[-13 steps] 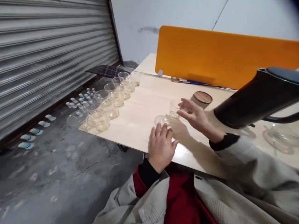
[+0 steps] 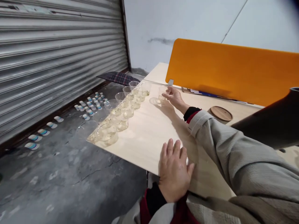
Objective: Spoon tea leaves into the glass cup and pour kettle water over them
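Your outer layer is a pale grey-beige coat of finely textured cloth; its right sleeve is creased and finished with a broad seamed cuff. Beneath it, a dark red garment shows at your front and as a band near each wrist. A plain black cuff borders your bare right hand, another your bare left hand.

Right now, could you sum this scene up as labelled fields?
Right hand: holding a clear cup upright
Left hand: palm down over the near edge of the table, holding nothing visible
Other cups: rows along the table's left edge, pale liquid inside
Behind: orange divider
Further right: wooden lid, black kettle
Floor: small white-and-blue things, too small to name
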Available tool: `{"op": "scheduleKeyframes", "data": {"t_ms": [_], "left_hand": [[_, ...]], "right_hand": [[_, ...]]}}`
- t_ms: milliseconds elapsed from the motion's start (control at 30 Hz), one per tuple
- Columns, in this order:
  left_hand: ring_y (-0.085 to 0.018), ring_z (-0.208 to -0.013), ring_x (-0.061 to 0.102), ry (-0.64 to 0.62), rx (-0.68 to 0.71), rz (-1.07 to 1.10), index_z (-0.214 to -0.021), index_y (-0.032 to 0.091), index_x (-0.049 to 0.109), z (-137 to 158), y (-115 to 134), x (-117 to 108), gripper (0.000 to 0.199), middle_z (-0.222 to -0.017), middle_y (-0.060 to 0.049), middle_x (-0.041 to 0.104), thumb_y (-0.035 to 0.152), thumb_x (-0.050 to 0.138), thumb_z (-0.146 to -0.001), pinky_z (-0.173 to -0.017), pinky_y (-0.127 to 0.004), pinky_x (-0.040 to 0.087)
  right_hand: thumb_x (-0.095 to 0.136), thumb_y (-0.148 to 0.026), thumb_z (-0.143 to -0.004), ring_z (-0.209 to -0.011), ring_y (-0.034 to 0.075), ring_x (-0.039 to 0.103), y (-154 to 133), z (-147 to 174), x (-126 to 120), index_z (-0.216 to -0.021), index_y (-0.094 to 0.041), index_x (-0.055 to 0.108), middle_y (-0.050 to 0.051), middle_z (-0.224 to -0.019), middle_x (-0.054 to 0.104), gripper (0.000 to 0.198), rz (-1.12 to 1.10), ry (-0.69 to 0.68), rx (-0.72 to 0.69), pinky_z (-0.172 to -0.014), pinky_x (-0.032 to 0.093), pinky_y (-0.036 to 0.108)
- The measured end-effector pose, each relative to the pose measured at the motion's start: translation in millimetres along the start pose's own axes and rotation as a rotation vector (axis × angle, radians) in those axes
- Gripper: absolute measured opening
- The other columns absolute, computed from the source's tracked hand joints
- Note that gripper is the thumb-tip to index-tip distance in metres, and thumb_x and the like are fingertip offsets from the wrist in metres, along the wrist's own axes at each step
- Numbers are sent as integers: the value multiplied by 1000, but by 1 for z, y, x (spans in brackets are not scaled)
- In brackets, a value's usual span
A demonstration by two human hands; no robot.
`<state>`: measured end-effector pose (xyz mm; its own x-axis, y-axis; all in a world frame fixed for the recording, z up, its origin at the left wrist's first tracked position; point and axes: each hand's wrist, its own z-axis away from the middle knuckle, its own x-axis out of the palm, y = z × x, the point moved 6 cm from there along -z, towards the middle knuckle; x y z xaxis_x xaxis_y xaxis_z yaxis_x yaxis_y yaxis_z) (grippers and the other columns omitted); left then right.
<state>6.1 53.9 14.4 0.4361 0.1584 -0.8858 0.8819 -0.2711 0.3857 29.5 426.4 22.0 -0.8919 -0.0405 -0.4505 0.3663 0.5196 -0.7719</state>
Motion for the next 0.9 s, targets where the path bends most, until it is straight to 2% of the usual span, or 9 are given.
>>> {"op": "scheduleKeyframes", "data": {"t_ms": [133, 333, 533, 733, 900], "left_hand": [[-37, -158, 42, 10, 11, 30, -146, 20, 63, 1, -3, 2, 58, -166, -9, 53, 58, 45, -107, -129, -59, 41], [-38, -156, 45, 14, 12, 42, -143, 19, 67, 0, -5, 5, 62, -164, -10, 55, 63, 45, -106, -127, -59, 44], [-37, -156, 45, 8, 9, 40, -142, 20, 68, 0, -5, 5, 62, -164, -9, 55, 65, 49, -103, -127, -59, 45], [-36, -157, 44, -4, 3, 40, -143, 22, 67, 1, -6, 7, 61, -164, -7, 54, 65, 51, -102, -128, -58, 43], [-36, -157, 43, -28, -3, 64, -144, 21, 66, 0, -7, 5, 60, -165, -8, 54, 62, 52, -103, -129, -59, 42]], "right_hand": [[81, -67, -70, -103, 26, 63, 11, -19, 23, -137, -17, 61, 12, -117, 67, 85, -60, -19, 47, -99, 56, 51], [81, -65, -72, -118, 31, 62, 21, -26, 42, -148, -15, 56, 17, -128, 66, 94, -112, -83, 89, -109, 51, 54], [80, -62, -75, -121, 32, 61, 23, -27, 49, -156, -18, 51, 18, -138, 63, 97, -133, -110, 120, -104, 55, 56], [82, -61, -71, -122, 33, 62, 14, -27, 52, -161, -12, 45, 22, -144, 62, 108, -145, -126, 153, -105, 55, 55], [88, -60, -68, -135, 36, 58, 4, -17, 43, -168, -18, 36, 21, -157, 54, 120, -148, -139, 178, -111, 52, 55]]}}
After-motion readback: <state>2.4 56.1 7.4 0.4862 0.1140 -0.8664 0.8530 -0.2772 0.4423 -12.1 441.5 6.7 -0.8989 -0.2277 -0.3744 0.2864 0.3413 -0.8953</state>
